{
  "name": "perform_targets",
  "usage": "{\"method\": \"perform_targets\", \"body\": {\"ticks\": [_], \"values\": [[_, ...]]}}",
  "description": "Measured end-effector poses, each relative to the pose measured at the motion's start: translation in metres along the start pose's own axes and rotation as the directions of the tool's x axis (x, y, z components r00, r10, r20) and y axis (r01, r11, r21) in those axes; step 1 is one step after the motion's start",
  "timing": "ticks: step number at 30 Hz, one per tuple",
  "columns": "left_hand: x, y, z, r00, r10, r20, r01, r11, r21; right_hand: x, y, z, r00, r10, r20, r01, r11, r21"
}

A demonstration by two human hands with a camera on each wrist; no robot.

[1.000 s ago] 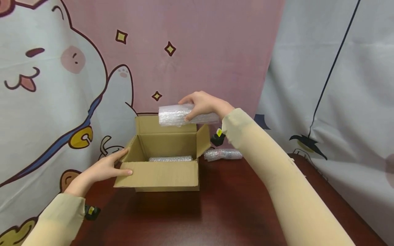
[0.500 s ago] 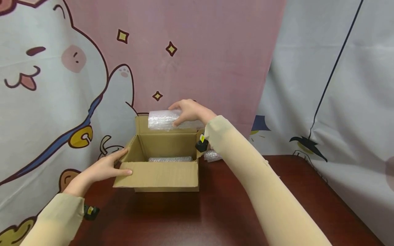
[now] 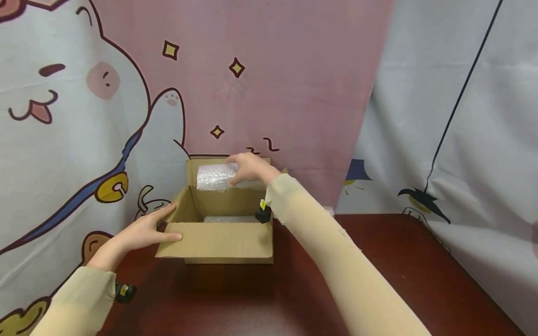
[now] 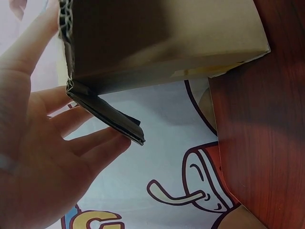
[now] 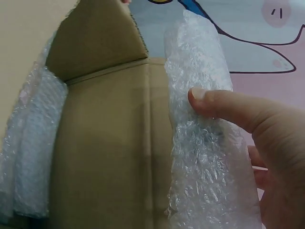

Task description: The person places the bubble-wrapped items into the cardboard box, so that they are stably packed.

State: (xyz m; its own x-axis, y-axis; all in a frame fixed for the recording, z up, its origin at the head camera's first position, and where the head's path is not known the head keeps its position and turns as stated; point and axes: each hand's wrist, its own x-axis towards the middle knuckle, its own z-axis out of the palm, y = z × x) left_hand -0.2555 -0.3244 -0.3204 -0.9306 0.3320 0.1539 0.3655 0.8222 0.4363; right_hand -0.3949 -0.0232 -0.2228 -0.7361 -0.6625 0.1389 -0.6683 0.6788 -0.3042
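Note:
My right hand (image 3: 251, 169) grips a roll of bubble wrap (image 3: 215, 177) above the rear part of an open cardboard box (image 3: 216, 242). In the right wrist view the thumb presses on the near side of the roll (image 5: 198, 143), with the other fingers partly hidden behind it. At the box's left front corner, my left hand (image 3: 140, 232) holds the edge and flap between thumb and fingers. The left wrist view shows those fingers against a folded flap (image 4: 107, 112). Inside the box lies bubble-wrapped material (image 5: 40, 148) along the front wall. What the wrap covers cannot be seen.
The box stands on a dark red table (image 3: 391, 261). Behind my right forearm, the end of another bubble-wrapped piece (image 3: 329, 211) shows. A printed cloth backdrop (image 3: 302, 93) hangs right behind the box, and a grey-white cloth (image 3: 475, 154) hangs at the right.
My right hand has moved left and down with the bubble wrap roll, from above the box's right rear to lower over its opening. The left hand has stayed on the box.

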Motion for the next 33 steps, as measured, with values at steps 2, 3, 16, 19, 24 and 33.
{"method": "perform_targets", "body": {"ticks": [2,3,16,19,24,33], "values": [[0.000,0.000,0.000,1.000,0.001,-0.003,-0.001,1.000,-0.004,0.001,0.001,0.006,1.000,0.006,0.003,-0.006,1.000,0.009],[0.000,0.000,0.000,1.000,-0.001,-0.004,0.001,1.000,-0.005,0.001,0.002,0.008,1.000,0.008,0.001,-0.008,1.000,0.015],[-0.001,0.000,0.000,1.000,-0.001,-0.002,0.001,1.000,0.008,0.009,0.005,0.037,0.999,0.043,0.011,-0.043,0.999,0.013],[0.000,0.000,0.000,1.000,-0.001,-0.001,0.001,1.000,0.010,0.010,0.004,0.040,0.998,0.059,0.018,-0.059,0.998,0.007],[0.000,0.002,-0.001,1.000,-0.004,-0.001,0.004,1.000,0.012,0.011,0.005,0.046,0.997,0.074,0.035,-0.074,0.997,0.007],[0.000,0.001,0.001,1.000,-0.005,-0.002,0.005,1.000,0.012,0.010,0.005,0.053,0.995,0.079,0.056,-0.080,0.997,0.006]]}}
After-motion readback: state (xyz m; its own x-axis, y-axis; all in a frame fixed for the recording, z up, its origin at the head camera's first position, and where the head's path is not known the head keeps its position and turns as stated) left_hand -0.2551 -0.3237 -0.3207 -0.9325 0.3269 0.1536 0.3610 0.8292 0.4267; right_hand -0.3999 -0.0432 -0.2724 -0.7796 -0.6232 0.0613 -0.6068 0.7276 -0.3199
